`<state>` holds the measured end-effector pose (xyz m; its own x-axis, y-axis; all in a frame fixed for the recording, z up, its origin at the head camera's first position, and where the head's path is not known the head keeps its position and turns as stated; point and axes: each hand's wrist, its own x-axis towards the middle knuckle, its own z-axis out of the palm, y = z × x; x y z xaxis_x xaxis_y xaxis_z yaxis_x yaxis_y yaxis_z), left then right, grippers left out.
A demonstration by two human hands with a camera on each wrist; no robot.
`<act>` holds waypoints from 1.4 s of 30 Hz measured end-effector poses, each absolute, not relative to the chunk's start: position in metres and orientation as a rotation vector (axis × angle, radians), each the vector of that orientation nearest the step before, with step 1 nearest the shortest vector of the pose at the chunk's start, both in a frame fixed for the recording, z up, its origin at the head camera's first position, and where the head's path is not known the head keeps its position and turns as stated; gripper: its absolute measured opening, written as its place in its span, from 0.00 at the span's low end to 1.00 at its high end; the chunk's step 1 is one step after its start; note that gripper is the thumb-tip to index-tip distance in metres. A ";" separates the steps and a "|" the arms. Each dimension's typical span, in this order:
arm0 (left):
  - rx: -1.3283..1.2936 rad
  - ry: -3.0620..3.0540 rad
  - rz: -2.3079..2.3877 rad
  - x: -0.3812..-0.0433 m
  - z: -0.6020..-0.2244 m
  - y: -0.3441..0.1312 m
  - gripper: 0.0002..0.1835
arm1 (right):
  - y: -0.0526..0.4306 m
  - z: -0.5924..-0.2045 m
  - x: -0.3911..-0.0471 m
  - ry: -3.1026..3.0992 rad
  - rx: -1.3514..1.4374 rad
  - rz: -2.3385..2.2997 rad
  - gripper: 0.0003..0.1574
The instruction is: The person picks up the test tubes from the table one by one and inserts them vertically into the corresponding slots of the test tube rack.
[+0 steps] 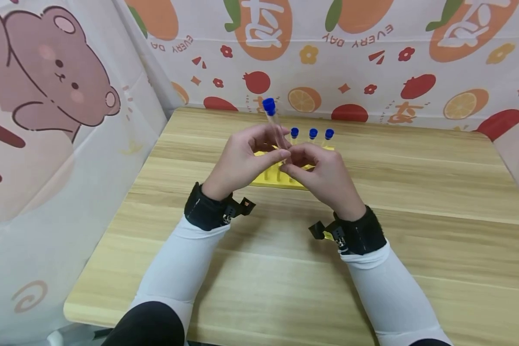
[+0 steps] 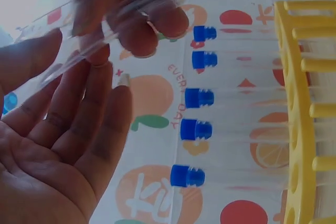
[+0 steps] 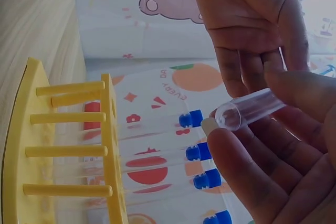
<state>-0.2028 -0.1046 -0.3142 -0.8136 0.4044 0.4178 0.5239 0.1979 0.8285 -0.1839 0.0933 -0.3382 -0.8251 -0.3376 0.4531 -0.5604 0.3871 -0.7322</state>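
Note:
A clear test tube (image 1: 278, 132) with a blue cap (image 1: 268, 105) is held up between both hands, its capped end raised and tilted toward the left. My left hand (image 1: 248, 154) grips the tube along its body, thumb against the side. Lower down, my right hand (image 1: 324, 170) pinches it near the bottom end between thumb and fingers. That lower end (image 3: 230, 116) shows between the fingers in the right wrist view. Behind the hands stands a yellow test tube rack (image 1: 281, 179), partly hidden by them.
Several more blue-capped tubes (image 2: 197, 129) stand upright in the rack (image 3: 107, 145). The rack sits on a wooden table (image 1: 268, 269) toward its back edge. Fruit-printed cloth (image 1: 302, 72) hangs behind the table, and a bear-printed cloth (image 1: 60, 81) hangs at the left.

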 end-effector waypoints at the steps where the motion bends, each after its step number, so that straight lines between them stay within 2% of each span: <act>1: -0.913 -2.330 -1.710 -0.203 -0.314 -0.105 0.10 | 0.093 -0.338 -0.184 -2.419 0.797 1.426 0.17; 5: -0.935 -2.247 -1.787 -0.206 -0.313 -0.109 0.19 | 0.091 -0.340 -0.184 -2.446 0.792 1.423 0.18; 9: -0.896 -2.160 -1.818 -0.209 -0.310 -0.115 0.21 | 0.091 -0.342 -0.185 -2.489 0.800 1.371 0.16; 19: -0.578 -2.145 -1.658 -0.230 -0.319 -0.130 0.19 | 0.097 -0.340 -0.186 -2.515 0.824 1.296 0.13; 26: -0.504 -2.307 -1.506 -0.246 -0.341 -0.135 0.16 | 0.100 -0.340 -0.184 -2.519 0.831 1.317 0.12; 36: -0.445 -2.395 -1.516 -0.257 -0.354 -0.138 0.16 | 0.101 -0.339 -0.184 -2.547 0.834 1.299 0.14; 42: -0.469 -2.445 -1.544 -0.266 -0.364 -0.138 0.13 | 0.104 -0.339 -0.184 -2.533 0.823 1.284 0.14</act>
<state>-0.2655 -0.1383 -0.3644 -0.9269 0.1536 0.3425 0.3753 0.3999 0.8362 -0.1838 0.1042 -0.3389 -0.8292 -0.3928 0.3976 -0.5529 0.4724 -0.6864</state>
